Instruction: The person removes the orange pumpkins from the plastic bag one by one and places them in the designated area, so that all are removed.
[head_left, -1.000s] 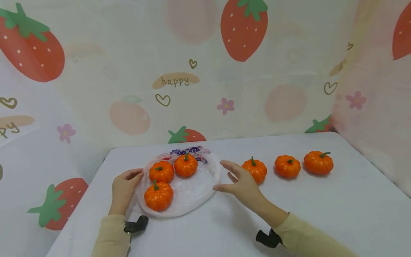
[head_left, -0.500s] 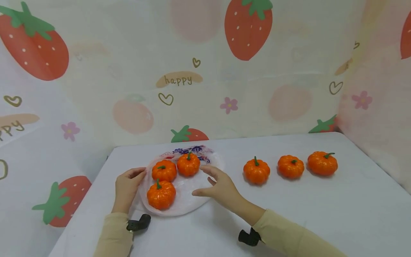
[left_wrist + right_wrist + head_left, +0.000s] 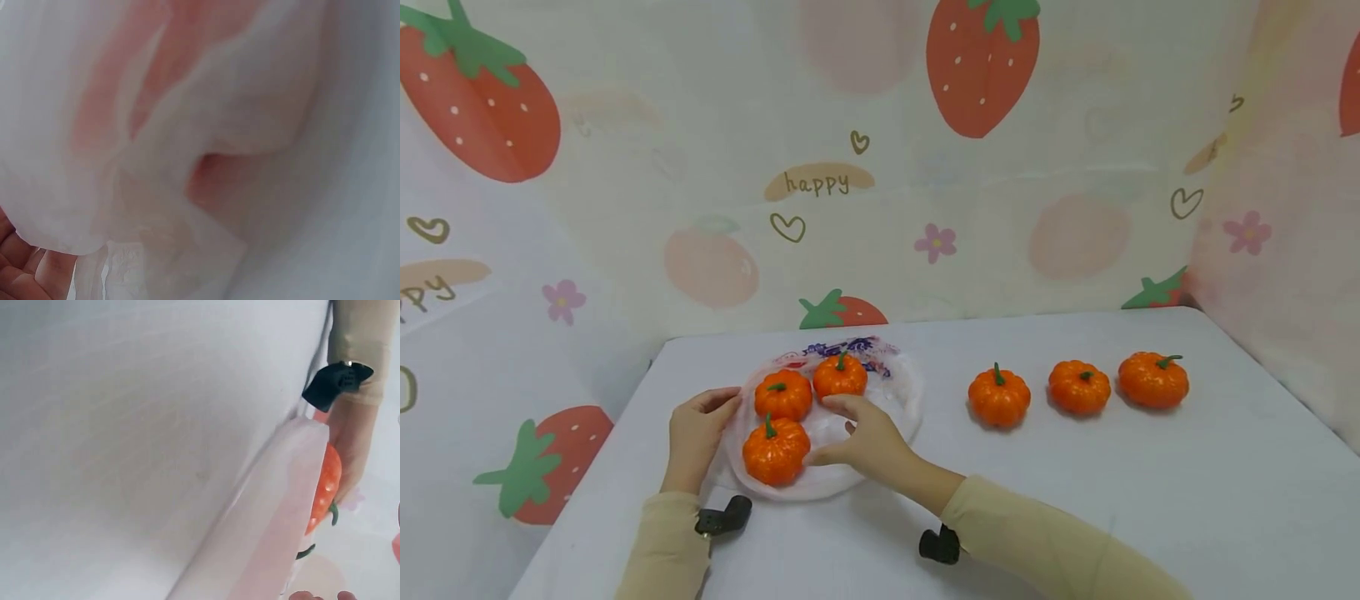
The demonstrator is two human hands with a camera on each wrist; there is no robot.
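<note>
A white plastic bag [image 3: 902,400] with blue and red print lies spread on the table, its rim forming a round opening. Three small orange pumpkins sit in it: a front one [image 3: 777,452], a middle one [image 3: 783,395] and a back one [image 3: 840,376]. My left hand [image 3: 700,433] pinches the bag's left rim; in the left wrist view its fingers [image 3: 31,272] show beside the blurred plastic [image 3: 262,100]. Over the bag, my right hand [image 3: 876,443] has thumb and fingers spread, with its thumb close to the front pumpkin. Whether it touches is unclear.
Outside the bag, three more pumpkins stand in a row on the right: a near one [image 3: 999,397], a middle one [image 3: 1079,388] and a far one [image 3: 1153,381]. The white table [image 3: 1075,492] meets a strawberry-print backdrop [image 3: 880,250] behind and at both sides.
My right hand has moved left, from beside the bag's right rim to over the bag near the pumpkins inside. The left hand stays at the left rim.
</note>
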